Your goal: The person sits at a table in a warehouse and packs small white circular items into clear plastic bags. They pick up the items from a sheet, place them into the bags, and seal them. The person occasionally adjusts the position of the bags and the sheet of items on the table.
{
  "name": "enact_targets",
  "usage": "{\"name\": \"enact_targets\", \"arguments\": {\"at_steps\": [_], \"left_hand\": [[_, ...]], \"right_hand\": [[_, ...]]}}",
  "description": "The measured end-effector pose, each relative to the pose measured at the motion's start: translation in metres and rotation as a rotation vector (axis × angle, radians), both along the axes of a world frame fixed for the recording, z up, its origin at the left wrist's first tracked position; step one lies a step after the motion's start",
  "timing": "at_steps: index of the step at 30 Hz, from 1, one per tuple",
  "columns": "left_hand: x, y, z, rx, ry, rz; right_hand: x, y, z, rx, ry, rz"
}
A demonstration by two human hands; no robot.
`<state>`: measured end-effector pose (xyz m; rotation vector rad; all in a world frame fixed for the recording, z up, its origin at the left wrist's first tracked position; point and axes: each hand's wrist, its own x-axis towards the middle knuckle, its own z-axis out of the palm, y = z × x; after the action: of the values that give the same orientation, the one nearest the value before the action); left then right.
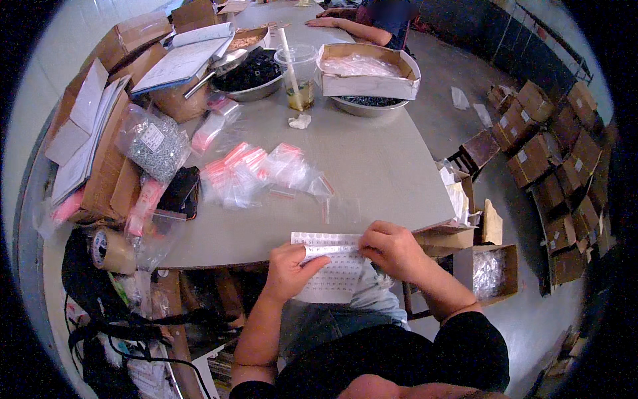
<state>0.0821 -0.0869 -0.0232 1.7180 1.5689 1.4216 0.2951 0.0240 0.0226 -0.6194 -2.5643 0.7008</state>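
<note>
A white sheet of small printed stickers is held over my lap at the table's front edge, with a fold or curl running across its upper part. My left hand grips its left side, thumb lying over the front. At the right end of the fold, my right hand is closed in a pinch on the sheet; whether a single sticker is between the fingertips is hidden. Just beyond the sheet, a small clear zip bag lies flat on the table. Several more red-edged zip bags are heaped farther left.
On the grey table stand a plastic cup, a bowl of black parts and a white box over another bowl. A bag of metal parts and packing tape are left. Cartons stack right. Another person's arm rests far off.
</note>
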Motion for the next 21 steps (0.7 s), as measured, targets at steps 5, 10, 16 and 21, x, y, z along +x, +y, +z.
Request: {"name": "enact_targets", "arguments": {"at_steps": [5, 10, 16, 21], "left_hand": [[0.003, 0.001, 0.005, -0.004, -0.041, 0.034], [0.001, 0.0, -0.001, -0.021, -0.034, 0.044], [-0.001, 0.002, -0.009, 0.014, 0.009, 0.034], [-0.003, 0.002, -0.018, 0.016, 0.044, 0.0]], "right_hand": [[0.003, 0.004, 0.009, -0.137, -0.028, 0.08], [0.01, 0.038, 0.009, -0.579, 0.091, 0.127], [-0.042, 0.067, 0.008, -0.187, -0.102, 0.055], [-0.064, 0.073, -0.009, 0.018, -0.161, -0.009]]}}
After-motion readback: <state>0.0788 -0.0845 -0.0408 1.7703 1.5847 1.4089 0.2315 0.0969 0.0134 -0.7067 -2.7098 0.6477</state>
